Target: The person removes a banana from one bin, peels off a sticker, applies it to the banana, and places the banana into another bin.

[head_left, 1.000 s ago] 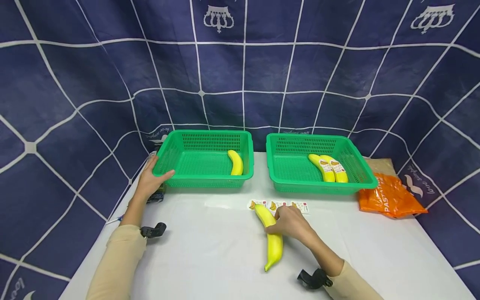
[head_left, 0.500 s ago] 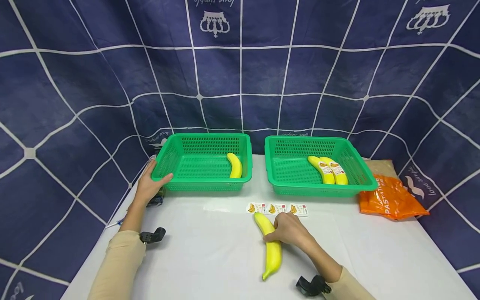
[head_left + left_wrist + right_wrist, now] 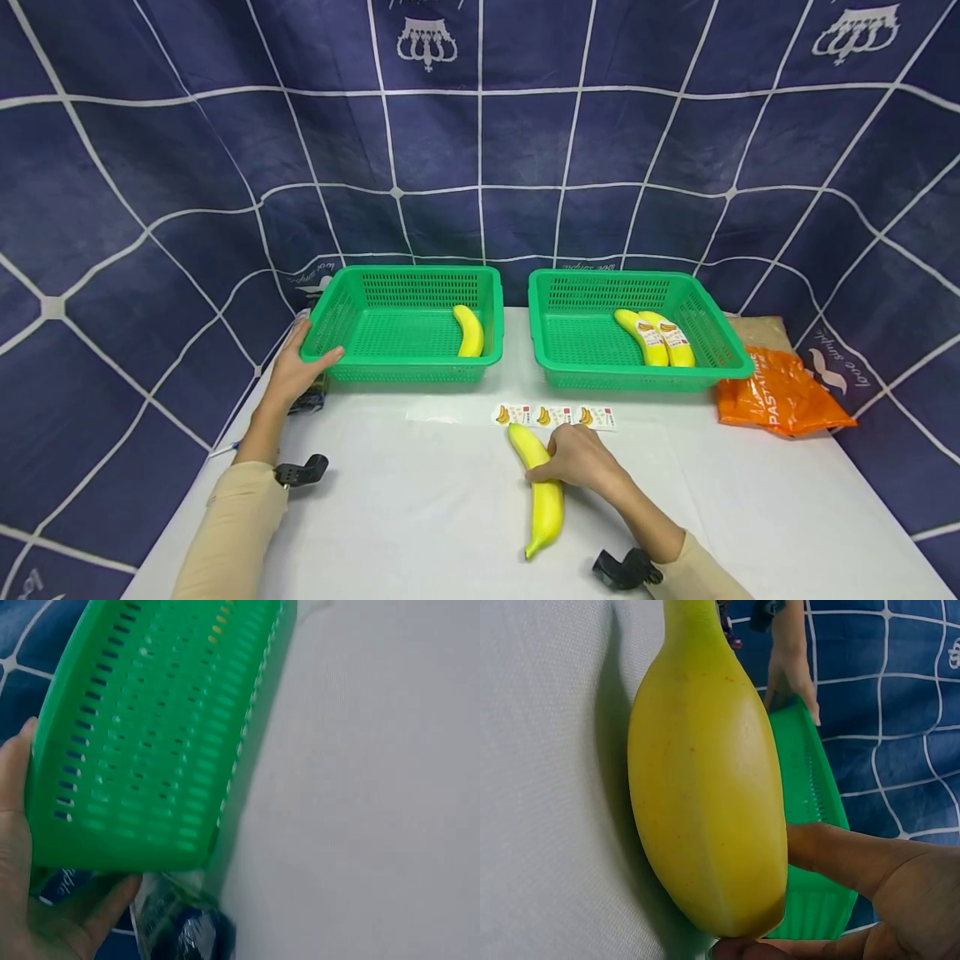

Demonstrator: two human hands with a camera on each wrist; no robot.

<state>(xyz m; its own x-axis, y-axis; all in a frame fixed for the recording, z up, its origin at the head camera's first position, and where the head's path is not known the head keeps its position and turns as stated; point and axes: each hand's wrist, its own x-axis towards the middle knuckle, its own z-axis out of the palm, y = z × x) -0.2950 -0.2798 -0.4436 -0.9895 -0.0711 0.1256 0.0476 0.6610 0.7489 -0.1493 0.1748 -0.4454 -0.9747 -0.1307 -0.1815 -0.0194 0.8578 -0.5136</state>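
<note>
A yellow banana [image 3: 550,504] lies lengthwise on the white table, its upper end just below a strip of banana labels [image 3: 552,416]. My right hand [image 3: 579,457] grips it from the right, thumb and fingers about its middle. In the right wrist view the banana [image 3: 705,787] fills the centre, and its visible side carries no label. My left hand [image 3: 292,371] holds the near left corner of the left green basket [image 3: 405,367], thumb over the front rim. One banana [image 3: 469,332] lies inside that basket, at its right end.
The right green basket [image 3: 637,377] contains two labelled bananas [image 3: 666,337] side by side. An orange bag [image 3: 780,392] lies beyond its right side. A dark plastic-wrapped item [image 3: 187,926] sits beside the left basket. A blue gridded cloth [image 3: 480,142] hangs behind.
My right hand has drawn the banana slightly toward me, off the leftmost label it overlapped. The head view has tilted a little. My left hand stays at the basket corner.
</note>
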